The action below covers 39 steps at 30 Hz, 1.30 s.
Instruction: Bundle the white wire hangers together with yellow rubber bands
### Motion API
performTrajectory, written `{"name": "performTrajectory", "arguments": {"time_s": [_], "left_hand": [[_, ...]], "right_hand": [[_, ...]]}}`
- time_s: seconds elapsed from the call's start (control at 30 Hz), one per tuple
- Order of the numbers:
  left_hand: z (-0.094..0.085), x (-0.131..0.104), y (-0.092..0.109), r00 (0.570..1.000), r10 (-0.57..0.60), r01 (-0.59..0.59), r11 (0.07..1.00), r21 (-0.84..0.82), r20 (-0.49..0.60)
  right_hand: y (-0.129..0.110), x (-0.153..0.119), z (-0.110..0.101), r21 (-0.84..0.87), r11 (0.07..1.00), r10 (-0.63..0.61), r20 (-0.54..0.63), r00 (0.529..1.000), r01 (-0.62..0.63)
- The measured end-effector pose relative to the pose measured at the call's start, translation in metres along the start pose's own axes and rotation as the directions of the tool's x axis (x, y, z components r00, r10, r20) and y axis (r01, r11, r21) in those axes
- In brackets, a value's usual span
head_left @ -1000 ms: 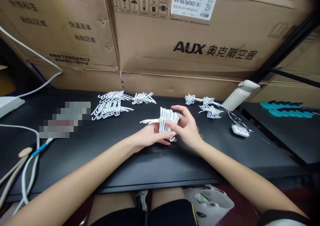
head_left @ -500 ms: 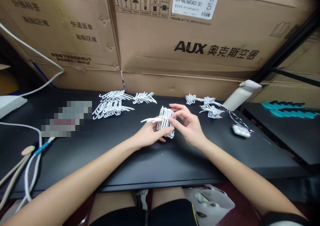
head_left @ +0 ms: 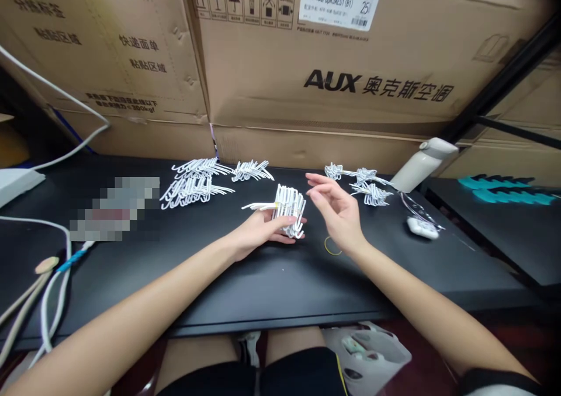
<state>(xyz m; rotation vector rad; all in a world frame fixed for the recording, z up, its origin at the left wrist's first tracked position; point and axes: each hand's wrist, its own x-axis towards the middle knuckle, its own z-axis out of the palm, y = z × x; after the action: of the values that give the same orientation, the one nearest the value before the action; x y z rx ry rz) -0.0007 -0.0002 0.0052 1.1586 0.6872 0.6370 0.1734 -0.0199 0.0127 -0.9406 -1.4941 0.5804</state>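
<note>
While the left hand (head_left: 260,232) grips a bundle of white hooks (head_left: 289,202) near mid-frame, the right hand (head_left: 339,215) stands apart, just right of it. Left grip: closed round the bundle, thumb across the front, fingertips showing beyond its lower right side. Hooks stacked side by side, straight tails gathered and pointing left; a yellow band (head_left: 277,205) shows where the tails meet the stack. Clearance between bundle and black tabletop (head_left: 280,297): cannot tell. Right grip: part open, fingers loosely bent, thumb tip near the forefinger, nothing visible between them.

A thin yellow loop (head_left: 326,247) shows against the tabletop just below the right hand, partly hidden by it. Left of centre, further back: loose groups of white hooks (head_left: 188,191), tails rightward. Right of centre: three tangled white clusters (head_left: 372,195), near a pale bottle (head_left: 418,168) and a small white case (head_left: 423,228) with a cord. Printed cartons (head_left: 263,98) fill the upper frame.
</note>
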Motion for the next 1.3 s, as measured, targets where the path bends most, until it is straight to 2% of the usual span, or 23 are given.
{"name": "performTrajectory", "arguments": {"time_s": [0.03,0.1,0.2,0.27,0.43,0.67,0.77,0.87,1.0,1.07,1.2,1.3], "left_hand": [[0.0,0.0,0.001,1.0,-0.003,0.004,0.999,-0.046,0.013],[-0.001,-0.002,0.003,0.999,0.003,0.002,0.994,-0.108,0.042],[-0.002,-0.003,0.003,0.998,0.016,-0.007,0.992,-0.127,0.068],[-0.003,-0.003,0.003,0.998,0.008,0.0,0.993,-0.118,0.069],[-0.004,-0.002,0.001,0.999,-0.009,0.014,0.994,-0.108,0.046],[-0.002,-0.002,0.001,0.999,0.047,-0.049,0.978,-0.203,-0.016],[-0.002,-0.003,0.003,0.997,0.069,-0.064,0.979,-0.196,0.017],[-0.002,-0.003,0.002,0.993,0.105,-0.098,0.987,-0.127,0.045],[-0.002,-0.002,-0.001,0.99,0.128,-0.13,0.991,0.029,0.06],[-0.002,-0.001,-0.002,0.99,0.118,-0.124,0.989,0.083,0.071],[-0.002,0.0,-0.001,0.988,0.148,-0.152,0.975,0.165,0.031],[-0.001,0.001,-0.003,0.982,0.188,-0.183,0.957,0.226,0.001]], "right_hand": [[-0.001,0.002,-0.002,0.025,1.0,0.015,-0.003,1.0,-0.015],[-0.002,0.004,-0.005,0.026,1.0,0.01,0.072,0.997,-0.012],[-0.005,0.005,-0.01,-0.091,0.991,-0.07,0.237,0.969,0.094],[-0.006,0.004,-0.012,-0.168,0.971,-0.119,0.29,0.95,0.173],[-0.007,0.003,-0.013,-0.244,0.945,-0.133,0.316,0.939,0.216],[-0.008,0.002,-0.012,-0.193,0.959,-0.132,0.349,0.928,0.209],[-0.005,0.001,-0.008,-0.137,0.982,-0.096,0.247,0.964,0.133],[-0.001,0.002,-0.004,0.01,0.997,0.08,0.157,0.984,-0.082],[0.003,0.004,-0.003,0.143,0.921,0.32,0.249,0.914,-0.362],[0.003,0.004,-0.003,0.142,0.91,0.344,0.269,0.9,-0.39],[0.005,0.0,-0.001,0.141,0.942,0.282,0.159,0.946,-0.304],[0.009,-0.002,0.003,0.162,0.947,0.259,0.122,0.958,-0.277]]}}
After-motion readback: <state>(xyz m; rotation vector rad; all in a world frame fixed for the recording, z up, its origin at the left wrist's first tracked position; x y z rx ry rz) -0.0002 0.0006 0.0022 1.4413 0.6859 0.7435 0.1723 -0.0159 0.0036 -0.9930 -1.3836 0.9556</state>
